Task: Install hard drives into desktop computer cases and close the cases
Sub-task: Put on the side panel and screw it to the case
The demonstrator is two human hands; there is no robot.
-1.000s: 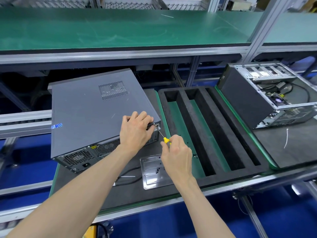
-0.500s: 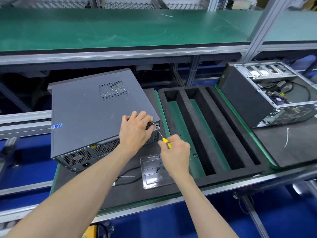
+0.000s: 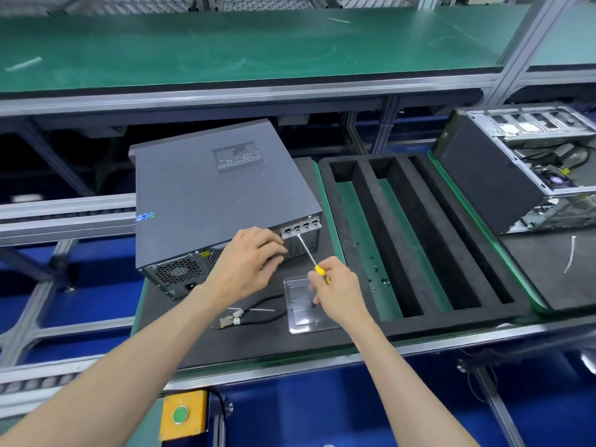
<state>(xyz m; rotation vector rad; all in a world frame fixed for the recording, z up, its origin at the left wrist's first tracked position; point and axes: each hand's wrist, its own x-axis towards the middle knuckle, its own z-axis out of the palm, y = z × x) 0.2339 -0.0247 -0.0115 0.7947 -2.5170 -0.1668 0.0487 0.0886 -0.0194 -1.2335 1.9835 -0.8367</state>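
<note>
Closed desktop case lying on its side at centre left of the frame, on the dark bench mat, rear panel facing the viewer. Left hand against the rear panel, fingers loosely curled, gripping nothing visible. Right hand at centre frame, fingers closed round the yellow handle of a screwdriver; shaft angled up-left, tip at the slot brackets on the case's upper rear edge. Clear plastic tray under the right hand. Black cable lying lower left of the tray. Black foam insert with long slots right of centre. Open case at upper right.
</note>
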